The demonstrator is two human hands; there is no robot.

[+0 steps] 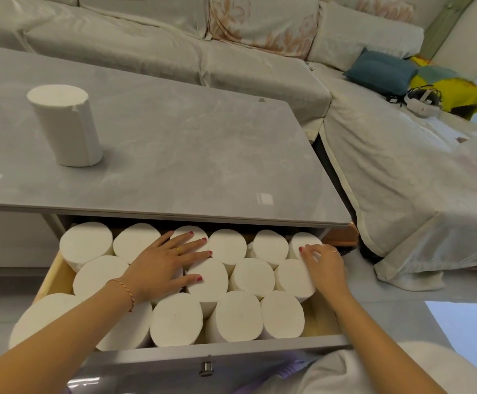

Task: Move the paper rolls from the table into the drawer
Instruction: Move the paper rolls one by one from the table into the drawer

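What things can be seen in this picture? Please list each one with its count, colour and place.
paper roll on the table: one, white, upright on the left of the tabletop
paper rolls in the drawer: about fifteen visible, white, upright, packed tight
drawer: one, grey front, wooden inside, pulled open under the table
table: one, grey marbled top
sofa: one, pale cover, behind and right of the table
cushion: one, teal, on the sofa
headset: one, white, on the sofa
left hand: flat on the rolls, fingers spread
right hand: touches the rolls at the drawer's right end
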